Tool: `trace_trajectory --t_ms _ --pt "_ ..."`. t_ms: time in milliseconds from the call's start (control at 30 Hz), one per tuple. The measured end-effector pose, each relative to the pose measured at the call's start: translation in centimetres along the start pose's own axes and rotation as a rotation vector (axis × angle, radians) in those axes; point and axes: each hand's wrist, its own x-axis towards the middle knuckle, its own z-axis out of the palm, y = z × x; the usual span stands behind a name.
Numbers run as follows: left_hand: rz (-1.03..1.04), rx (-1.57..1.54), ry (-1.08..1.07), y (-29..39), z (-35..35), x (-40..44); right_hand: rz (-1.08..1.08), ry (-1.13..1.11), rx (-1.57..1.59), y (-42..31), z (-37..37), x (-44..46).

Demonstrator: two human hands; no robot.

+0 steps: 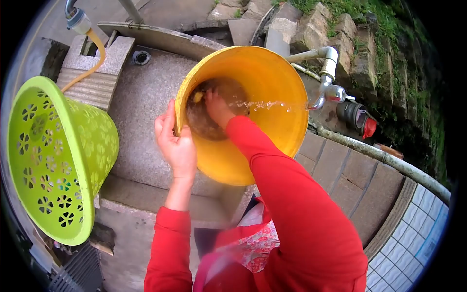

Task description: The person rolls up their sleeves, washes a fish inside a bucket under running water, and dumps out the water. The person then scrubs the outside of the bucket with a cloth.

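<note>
A large yellow bucket point(277, 78) stands tilted in the stone sink, its mouth toward me. My left hand point(177, 146) grips its rim on the left side. My right hand point(217, 106) reaches deep inside, down in the murky water point(206, 124) at the bottom. Its fingers look curled together beside a small yellowish thing point(198, 97), too blurred to name; whether they hold it is hard to see. From the metal tap point(328, 92) at the right, a thin stream of water point(272, 104) runs into the bucket.
A lime-green basket point(87, 141) with flower-shaped holes is at the left. The stone sink point(141, 107) has a ribbed washboard point(87, 87) and a drain point(141, 58). An orange hose point(99, 53) hangs from another tap. Beyond the pipe sits a dark pail point(351, 116).
</note>
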Motion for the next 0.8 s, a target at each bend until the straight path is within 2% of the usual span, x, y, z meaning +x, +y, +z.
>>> trace_trajectory --t_ms 100,167,233,267,300,333,367,467,500,567,633,733,800 --pt "0.029 0.047 0.01 0.0 0.0 -0.1 0.0 -0.368 -0.112 0.8 -1.3 -2.2" --pt "0.037 0.044 0.018 -0.4 0.2 0.1 -0.045 -0.776 0.121 1.3 -1.5 -3.8" --pt "0.012 0.059 0.022 -0.4 0.2 0.0 -0.505 -0.751 0.299 0.1 3.6 -5.4" --pt "0.001 0.057 0.031 -0.3 0.2 -0.1 -0.453 -0.645 0.439 -2.7 5.9 -5.1" --pt "-0.009 0.055 0.037 -0.1 0.3 -0.1 -0.346 -0.557 0.567 -4.1 4.4 -4.3" --pt "-0.017 0.054 0.038 0.1 0.5 -0.1 -0.251 -0.459 0.701 -5.4 2.5 -3.6" --pt "-0.018 0.031 0.028 0.2 0.5 -0.1 -0.109 -0.374 0.82 -4.4 -3.5 -3.0" --pt "-0.029 0.009 0.018 0.4 0.2 -0.2 -0.061 -0.059 0.69 -1.8 -5.9 1.4" --pt "-0.031 0.024 0.015 0.6 0.2 -0.2 -0.092 -0.063 0.488 -0.8 -4.5 3.0" --pt "-0.03 0.027 0.012 0.5 0.2 -0.2 -0.045 -0.053 0.323 2.4 -4.0 3.4" --pt "-0.022 0.002 0.01 0.2 0.1 -0.3 0.14 -0.117 0.393 5.2 -2.4 3.3" --pt "-0.008 -0.047 0.028 0.4 0.4 -0.4 0.314 -0.231 -0.149 3.9 -3.6 -1.3" --pt "0.031 0.003 0.032 -0.1 0.4 -0.4 0.174 -0.481 0.17 3.5 1.3 -3.0"
